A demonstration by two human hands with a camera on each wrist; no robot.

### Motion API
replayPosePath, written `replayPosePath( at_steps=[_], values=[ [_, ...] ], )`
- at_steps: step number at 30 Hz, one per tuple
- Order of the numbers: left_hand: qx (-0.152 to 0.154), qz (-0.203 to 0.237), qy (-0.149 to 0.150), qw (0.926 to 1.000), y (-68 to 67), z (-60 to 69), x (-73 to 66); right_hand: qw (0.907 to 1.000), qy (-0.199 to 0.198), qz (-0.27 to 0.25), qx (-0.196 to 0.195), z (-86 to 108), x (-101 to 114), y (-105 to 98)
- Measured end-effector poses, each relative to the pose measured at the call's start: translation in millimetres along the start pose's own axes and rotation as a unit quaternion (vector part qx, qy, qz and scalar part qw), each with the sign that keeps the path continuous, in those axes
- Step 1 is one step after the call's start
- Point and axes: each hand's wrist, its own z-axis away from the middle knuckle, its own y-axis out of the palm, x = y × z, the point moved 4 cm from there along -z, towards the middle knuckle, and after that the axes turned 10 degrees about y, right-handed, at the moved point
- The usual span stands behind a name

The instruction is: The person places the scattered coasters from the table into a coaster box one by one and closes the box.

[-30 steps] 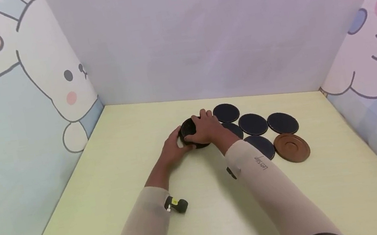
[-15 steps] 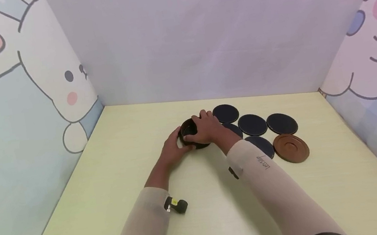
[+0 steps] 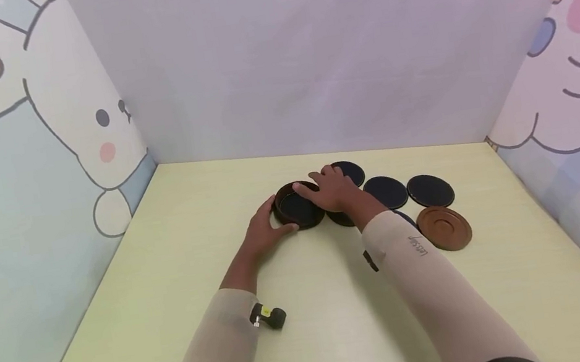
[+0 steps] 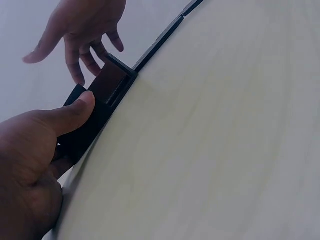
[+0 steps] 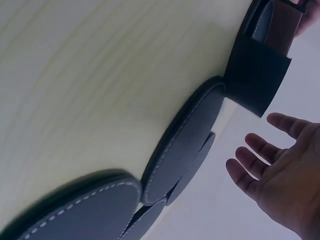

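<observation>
A round dark holder (image 3: 298, 206) with a raised brown-lined wall stands on the table. The left hand (image 3: 263, 230) grips its left side, thumb at the near edge; in the left wrist view that hand (image 4: 40, 145) pinches the holder's wall (image 4: 80, 131). Above the holder's right edge, the right hand (image 3: 332, 190) has its fingers spread and holds nothing. The right wrist view shows the right hand (image 5: 287, 175) apart from the holder (image 5: 255, 72), palm visible. Stitched dark discs (image 5: 185, 145) lie flat beside the holder.
Right of the holder, several dark round coasters (image 3: 386, 193) lie on the pale table (image 3: 176, 323), some partly hidden by the right arm. A brown grooved disc (image 3: 444, 228) lies at their near right. Walls printed with cartoon animals enclose the back and sides.
The right hand has let go of the holder and moved slightly right, uncovering more of its inside. The left hand keeps its grip in about the same place.
</observation>
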Motion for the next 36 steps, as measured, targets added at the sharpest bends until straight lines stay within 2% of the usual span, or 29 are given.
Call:
replayPosePath(
  at_steps=[8, 13, 17, 21, 25, 32, 36],
  values=[
    [-0.007, 0.007, 0.002, 0.9999, 1.3, 0.1, -0.3, 0.9984, 0.034, -0.038, 0.024, -9.7, -28, 4],
    [-0.009, 0.007, 0.008, 0.9999, 1.2, -0.3, -0.3, 0.9978, 0.029, -0.056, 0.022, -8.7, -39, 0],
    [-0.011, 0.004, 0.012, 0.9999, 1.4, -1.6, 0.5, 0.9988, 0.027, -0.038, 0.015, -8.1, -46, -4],
    [-0.010, 0.006, 0.010, 0.9999, 1.7, -2.2, 1.6, 0.9989, 0.036, 0.020, 0.022, -8.7, -50, -5],
    [-0.010, 0.007, 0.006, 0.9999, 1.4, -1.7, 1.4, 0.9953, 0.038, 0.079, 0.042, -7.3, -51, -4],
    [-0.010, 0.008, 0.001, 0.9999, 2.6, -1.6, 1.2, 0.9911, 0.041, 0.081, 0.097, -0.6, -52, -3],
    [-0.011, 0.008, 0.002, 0.9999, 2.6, -1.9, 1.6, 0.9902, 0.042, 0.080, 0.107, 1.9, -54, -3]
  ],
)
